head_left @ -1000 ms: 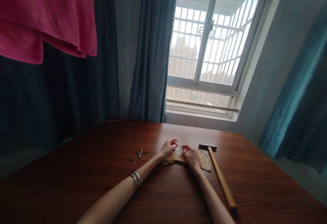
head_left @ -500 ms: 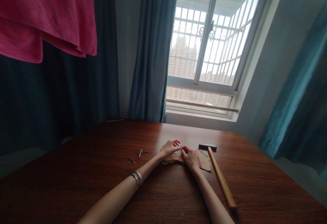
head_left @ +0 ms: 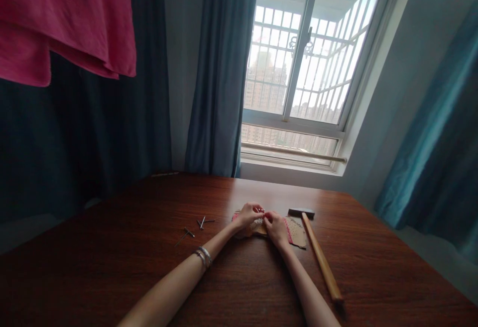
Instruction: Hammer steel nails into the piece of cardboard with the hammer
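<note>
Both my hands meet over a small piece of tan perforated board with a pink edge, lying on the dark wooden table. My left hand has its fingers curled in a pinch at the top of the board. My right hand is closed right beside it, fingertips touching the same spot. What they pinch is too small to make out; earlier frames show thin upright nails there. My left wrist wears bracelets.
A hammer with a long wooden handle lies just right of the board, its dark head at the far end. Several loose nails lie to the left. Beyond the table are a barred window, blue curtains and a hanging pink cloth.
My hands have drawn closer together over the board, and the upright nails seen between them a second ago are now covered by my fingers. The view shifted slightly.
</note>
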`<state>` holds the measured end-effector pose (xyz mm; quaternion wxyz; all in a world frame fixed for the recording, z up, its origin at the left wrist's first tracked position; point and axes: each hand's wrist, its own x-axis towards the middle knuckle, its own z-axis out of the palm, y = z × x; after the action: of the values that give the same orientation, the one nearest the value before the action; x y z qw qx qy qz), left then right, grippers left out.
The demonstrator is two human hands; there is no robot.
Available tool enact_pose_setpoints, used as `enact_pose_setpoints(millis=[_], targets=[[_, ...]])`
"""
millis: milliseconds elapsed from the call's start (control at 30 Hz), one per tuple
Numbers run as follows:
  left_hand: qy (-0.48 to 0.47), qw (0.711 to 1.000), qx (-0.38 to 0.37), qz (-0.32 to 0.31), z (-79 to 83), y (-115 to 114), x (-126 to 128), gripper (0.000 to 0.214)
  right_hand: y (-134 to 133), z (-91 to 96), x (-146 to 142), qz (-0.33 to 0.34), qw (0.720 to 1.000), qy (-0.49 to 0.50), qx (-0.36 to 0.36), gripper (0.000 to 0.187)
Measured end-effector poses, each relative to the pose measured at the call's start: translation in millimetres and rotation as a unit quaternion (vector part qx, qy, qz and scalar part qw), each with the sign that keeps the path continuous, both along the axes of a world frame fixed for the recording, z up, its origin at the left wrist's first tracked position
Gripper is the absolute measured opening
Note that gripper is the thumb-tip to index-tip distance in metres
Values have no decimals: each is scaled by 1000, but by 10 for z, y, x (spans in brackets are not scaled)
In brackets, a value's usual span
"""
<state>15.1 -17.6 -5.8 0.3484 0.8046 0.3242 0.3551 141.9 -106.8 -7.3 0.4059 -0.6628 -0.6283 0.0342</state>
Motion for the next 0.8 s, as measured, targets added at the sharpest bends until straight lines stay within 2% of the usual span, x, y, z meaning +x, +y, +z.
enact_pose_setpoints(millis=[167,300,400,433,567,633,700,800], targets=[[4,1000,11,5,-3,-15,-13,28,-25,30,-33,5,1000,-12,-2,21],[4,1000,-2,12,-19,-14,1,28,-127,156,46,8,999,-30,-7,23],[11,1000,-19,19,-30,-14,11,28,-288,305,273,-32,998,-58,-7,28],[15,999,-23,20,-34,-15,12,28,-357,350,372,-75,993,-89,-12,29],[16,999,-16,24,-39,-22,3,27,-659,418,753,-235,946,-203,-88,34],[17,999,-10,27,-34,-28,-4,26,-793,381,872,-276,926,-222,-133,38],[23,999,-12,32,-26,-36,-8,25,-899,327,928,-289,913,-220,-188,41],[27,999,-17,38,-17,-45,-8,24,-992,272,927,-271,904,-201,-263,38]])
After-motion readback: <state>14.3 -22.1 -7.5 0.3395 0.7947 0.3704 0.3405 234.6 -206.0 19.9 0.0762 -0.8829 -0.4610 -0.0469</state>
